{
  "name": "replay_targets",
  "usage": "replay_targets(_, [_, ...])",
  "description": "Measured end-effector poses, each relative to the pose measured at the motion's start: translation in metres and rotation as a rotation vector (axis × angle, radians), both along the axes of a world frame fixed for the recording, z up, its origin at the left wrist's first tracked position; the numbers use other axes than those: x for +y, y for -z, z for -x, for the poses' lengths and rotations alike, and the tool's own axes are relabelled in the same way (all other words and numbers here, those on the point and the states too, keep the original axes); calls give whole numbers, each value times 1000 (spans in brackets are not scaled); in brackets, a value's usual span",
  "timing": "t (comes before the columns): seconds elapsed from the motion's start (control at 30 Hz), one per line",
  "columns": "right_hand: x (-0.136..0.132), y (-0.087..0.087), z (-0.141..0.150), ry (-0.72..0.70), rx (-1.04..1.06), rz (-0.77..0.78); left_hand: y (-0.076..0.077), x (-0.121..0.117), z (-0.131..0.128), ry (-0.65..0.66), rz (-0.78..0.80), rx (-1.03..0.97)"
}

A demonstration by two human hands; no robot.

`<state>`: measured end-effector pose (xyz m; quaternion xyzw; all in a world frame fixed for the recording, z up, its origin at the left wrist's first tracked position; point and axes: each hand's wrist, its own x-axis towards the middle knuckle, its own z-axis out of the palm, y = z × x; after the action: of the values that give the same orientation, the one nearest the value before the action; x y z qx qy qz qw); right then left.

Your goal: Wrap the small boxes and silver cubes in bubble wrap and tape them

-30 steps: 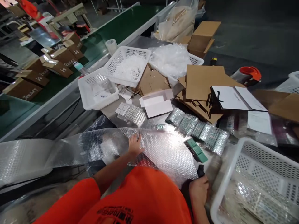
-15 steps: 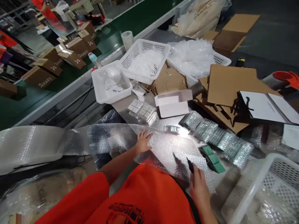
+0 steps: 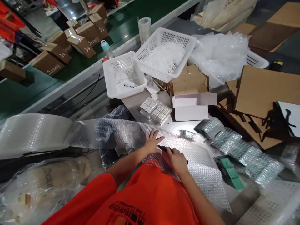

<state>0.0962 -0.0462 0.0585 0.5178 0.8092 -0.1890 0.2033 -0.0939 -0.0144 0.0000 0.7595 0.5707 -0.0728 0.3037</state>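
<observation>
My left hand [image 3: 153, 142] lies flat with fingers spread, pressing on a long sheet of bubble wrap [image 3: 201, 153] across the worktop. Beside it, my right hand [image 3: 177, 160] is closed around a slim black utility knife [image 3: 166, 148]. The knife's front end is close to the left fingertips, over the wrap; its blade is too small to make out. To the left, the wrap runs back to a large roll [image 3: 35, 134]. Right of the sheet lie green boxes [image 3: 231, 173] and several bubble-wrapped packs [image 3: 241, 150].
Ahead stand white baskets [image 3: 140, 90], one holding shredded filler, and an open white box [image 3: 191, 113]. Flat cardboard [image 3: 264, 90] is stacked at right. A green conveyor [image 3: 126, 26] carries brown cartons [image 3: 50, 64]. Bagged goods [image 3: 47, 184] sit lower left.
My right hand has moved left and forward with the utility knife, up beside my left hand. The left hand still presses on the wrap. The view has shifted slightly.
</observation>
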Motion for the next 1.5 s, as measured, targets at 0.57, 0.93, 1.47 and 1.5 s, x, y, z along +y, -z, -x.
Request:
replay_targets(0.57, [4, 4, -17, 76, 2, 66, -2, 2, -3, -9, 42, 17])
replay_targets(0.93, [-28, 12, -155, 216, -131, 100, -5, 1, -1, -1, 63, 45])
replay_targets(1.47, [-102, -11, -218, 670, -172, -152, -11, 2, 1, 59, 18, 131])
replay_targets(1.5, [-115, -7, -215, 775, -114, -186, -11, 2, 1, 59, 16, 144])
